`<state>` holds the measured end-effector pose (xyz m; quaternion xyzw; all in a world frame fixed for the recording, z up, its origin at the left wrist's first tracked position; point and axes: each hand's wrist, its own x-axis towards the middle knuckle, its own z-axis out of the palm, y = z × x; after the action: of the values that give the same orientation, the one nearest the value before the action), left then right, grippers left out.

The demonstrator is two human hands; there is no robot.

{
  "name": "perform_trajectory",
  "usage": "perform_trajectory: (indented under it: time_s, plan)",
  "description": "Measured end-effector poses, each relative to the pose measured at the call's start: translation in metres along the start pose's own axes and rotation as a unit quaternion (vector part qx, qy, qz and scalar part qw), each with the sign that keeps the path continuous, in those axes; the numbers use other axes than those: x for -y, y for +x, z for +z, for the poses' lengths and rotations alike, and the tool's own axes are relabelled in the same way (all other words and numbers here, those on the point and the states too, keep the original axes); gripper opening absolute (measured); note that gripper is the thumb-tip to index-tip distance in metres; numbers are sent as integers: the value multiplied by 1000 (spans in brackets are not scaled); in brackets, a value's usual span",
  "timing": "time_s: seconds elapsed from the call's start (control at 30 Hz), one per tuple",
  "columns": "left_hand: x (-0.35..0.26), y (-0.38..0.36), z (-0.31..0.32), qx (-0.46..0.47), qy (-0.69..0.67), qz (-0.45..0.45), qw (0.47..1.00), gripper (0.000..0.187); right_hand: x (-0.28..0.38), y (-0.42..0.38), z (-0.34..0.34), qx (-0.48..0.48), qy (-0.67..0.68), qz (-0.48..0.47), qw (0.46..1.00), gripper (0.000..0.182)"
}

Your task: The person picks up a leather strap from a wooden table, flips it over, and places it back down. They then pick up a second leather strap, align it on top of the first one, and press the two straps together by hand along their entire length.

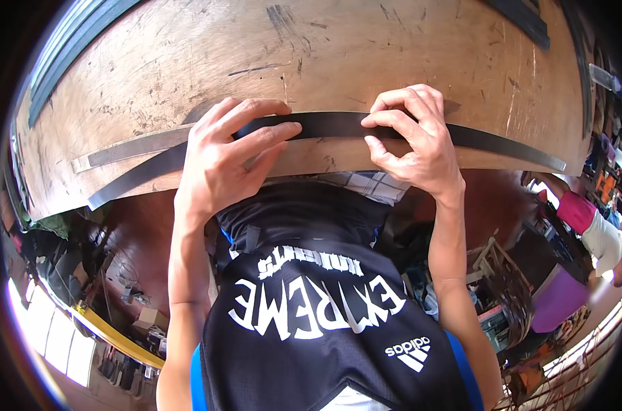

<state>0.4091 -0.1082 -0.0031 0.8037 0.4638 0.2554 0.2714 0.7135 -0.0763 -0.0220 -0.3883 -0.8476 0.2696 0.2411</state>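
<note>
A long black strip (331,125), perhaps leather, lies in a shallow curve along the near edge of the wooden table (222,55). My left hand (218,147) is closed around it left of the middle, fingers across its top and thumb by its near edge. To the right, my right hand (417,137) has its fingers curled at the same strip, the fingertips on its far side and the thumb at the near edge. Between the two hands a short length of the strip shows. Beside its left part lies a grey-brown strip (129,149), running under my left hand.
Several dark strips (78,58) lie at the far left of the table, and more dark strips (520,20) at the far right. A person in a light shirt (602,240) is off to the right. A purple panel (560,298) and a wooden rack (503,274) stand below.
</note>
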Motion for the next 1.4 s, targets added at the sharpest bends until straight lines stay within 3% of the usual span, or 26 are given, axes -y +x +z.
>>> perform_trajectory:
  time_s: [0.87, 1.4]
  plan:
    - [-5, 4, -1, 23, 30, -19, 999, 45, 14, 12, 11, 14, 9, -8, 1000, 24]
    - [2, -1, 6, -8, 22, 0, 1000, 46, 18, 19, 18, 21, 5, -23, 999, 26]
